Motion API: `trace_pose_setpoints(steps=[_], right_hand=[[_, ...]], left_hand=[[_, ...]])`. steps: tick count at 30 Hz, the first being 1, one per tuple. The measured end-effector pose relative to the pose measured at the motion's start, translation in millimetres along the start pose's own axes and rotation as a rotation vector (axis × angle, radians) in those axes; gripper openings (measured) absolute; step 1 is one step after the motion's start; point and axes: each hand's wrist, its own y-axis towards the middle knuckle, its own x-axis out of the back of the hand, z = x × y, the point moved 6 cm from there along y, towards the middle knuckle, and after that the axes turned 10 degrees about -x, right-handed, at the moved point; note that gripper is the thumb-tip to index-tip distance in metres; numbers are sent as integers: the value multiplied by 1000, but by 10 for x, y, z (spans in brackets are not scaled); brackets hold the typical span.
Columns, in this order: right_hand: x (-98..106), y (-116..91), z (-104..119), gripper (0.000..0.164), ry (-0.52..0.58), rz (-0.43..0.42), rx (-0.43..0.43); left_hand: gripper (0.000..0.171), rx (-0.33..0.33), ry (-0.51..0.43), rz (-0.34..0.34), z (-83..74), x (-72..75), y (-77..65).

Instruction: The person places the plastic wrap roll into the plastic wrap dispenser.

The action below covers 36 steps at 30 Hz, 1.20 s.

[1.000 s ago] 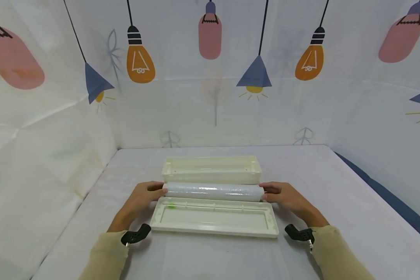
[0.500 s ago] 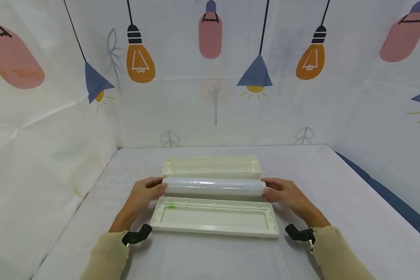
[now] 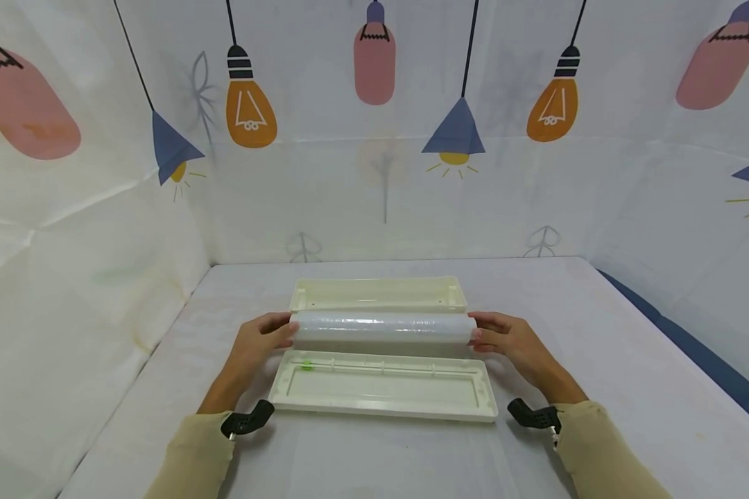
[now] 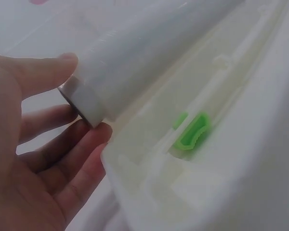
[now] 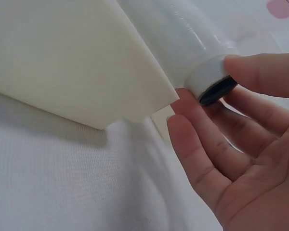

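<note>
A glossy roll of plastic wrap spans the space between both hands, raised over the table. My left hand grips its left end, the thumb on top of the core and fingers beneath in the left wrist view. At the other end my right hand pinches the core, whose dark hollow shows in the right wrist view. Behind the roll stands a cream open box, its front partly hidden by the roll. Nearer lies the long cream lid, inner side up, with a green slide cutter on its rail.
The table has a white cloth. White sheeting printed with lamps and bulbs hangs behind it and along the sides. A dark blue strip shows past the table's right edge.
The roll has risen from between box and lid, both hands lifting it and moving slightly away from me. Box and lid stay where they were.
</note>
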Motion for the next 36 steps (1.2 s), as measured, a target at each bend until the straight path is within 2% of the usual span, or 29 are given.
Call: trace_pose_setpoints(steps=[9,11,15,19,27,36], right_hand=[[1,7,45,57,62,-31,20],[15,0,61,57,69,-44,23],[50,-5,105,57,70,-73,38],[46,8,158,57,71,-67,67],[26,48,214,55,98,-66,90],[50,89,347,54,83,-84,102]], left_hand=[[63,-28,-35,-24,-22,7,-6],[61,-47,-60,-25,-25,-6,11],[54,-124,-141,-32,-88,-35,40],[48,-167,-180,-58,-161,-30,27],[47,-176,-185,-74,-276,-1,1],[52,-209,-195,-69,-392,38,83]])
